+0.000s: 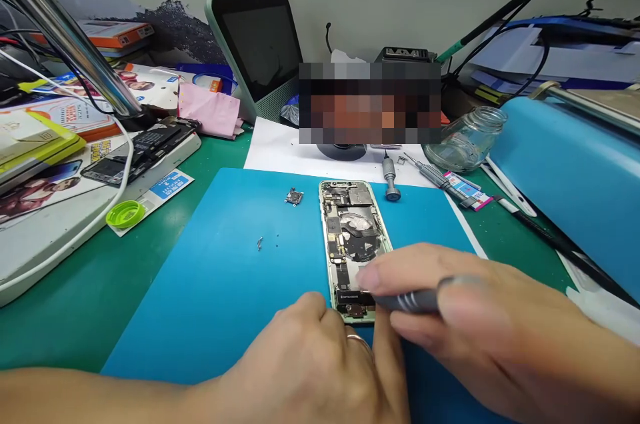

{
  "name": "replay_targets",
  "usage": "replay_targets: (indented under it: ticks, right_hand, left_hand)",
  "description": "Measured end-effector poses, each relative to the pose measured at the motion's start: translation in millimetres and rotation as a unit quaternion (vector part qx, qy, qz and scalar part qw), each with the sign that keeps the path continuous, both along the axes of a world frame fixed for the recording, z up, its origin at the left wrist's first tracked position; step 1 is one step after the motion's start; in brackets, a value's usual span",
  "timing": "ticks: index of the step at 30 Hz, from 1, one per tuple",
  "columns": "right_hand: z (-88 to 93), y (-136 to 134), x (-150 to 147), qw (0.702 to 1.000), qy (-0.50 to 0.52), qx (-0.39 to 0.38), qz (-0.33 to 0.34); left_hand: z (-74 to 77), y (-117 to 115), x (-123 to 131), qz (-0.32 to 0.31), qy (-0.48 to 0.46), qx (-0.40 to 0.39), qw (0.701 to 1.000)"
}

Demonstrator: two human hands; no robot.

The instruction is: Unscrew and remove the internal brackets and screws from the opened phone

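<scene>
An opened smartphone (357, 224) lies on the blue mat (200, 297), its inner parts bare: a circuit board along the left, a round coil area in the middle. My left hand (320, 364), ring on one finger, is closed with curled fingers around the phone's lower end. In my right hand (465, 317) is a dark grey pen-shaped tool (413, 302) with pale stripes, pinched over the phone's lower right part. Its tip is hidden, so its kind is unclear. Left of the phone sit a small camera-like module (294, 197) and a tiny metal piece (259, 244).
Behind the phone stands a short grey screwdriver (391, 177). More slim tools (440, 177) and a glass jar (467, 137) are to its right. A screen device (260, 44) stands at the back. At left are another opened phone (145, 151) and a green cap (125, 214).
</scene>
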State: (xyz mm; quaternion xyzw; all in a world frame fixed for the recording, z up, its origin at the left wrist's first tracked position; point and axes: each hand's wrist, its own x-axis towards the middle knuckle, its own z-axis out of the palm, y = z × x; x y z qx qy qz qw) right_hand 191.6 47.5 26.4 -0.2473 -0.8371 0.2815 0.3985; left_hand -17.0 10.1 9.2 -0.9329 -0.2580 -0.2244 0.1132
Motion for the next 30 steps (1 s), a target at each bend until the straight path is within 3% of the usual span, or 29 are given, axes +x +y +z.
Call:
replay_targets:
  ticks: [3,8,14,19,24,30]
  right_hand:
    - [-2.8,2,-4,0.999,0.039,0.032,0.005]
    - [-2.2,-1,-8,0.996,0.079,-0.020,-0.021]
    - [9.5,4,-10,0.994,-0.030,0.085,0.054]
    - [20.7,4,-10,0.995,-0.048,0.088,0.031]
    - [12.1,-3,-6,0.999,-0.045,-0.012,0.008]
    - [1.1,5,-4,0.996,0.018,0.032,0.086]
  left_hand:
    - [1.3,1,1,0.017,0.002,0.033,0.999]
    - [-0.3,4,-1,0.022,0.007,0.064,0.998]
    - [-7.3,8,-3,-0.019,-0.012,0.028,0.999]
    - [-11.9,8,-2,-0.027,-0.016,0.029,0.999]
    - [-17.9,8,4,0.004,-0.044,0.047,0.998]
    - [-7.2,11,0,-0.004,-0.021,0.062,0.998]
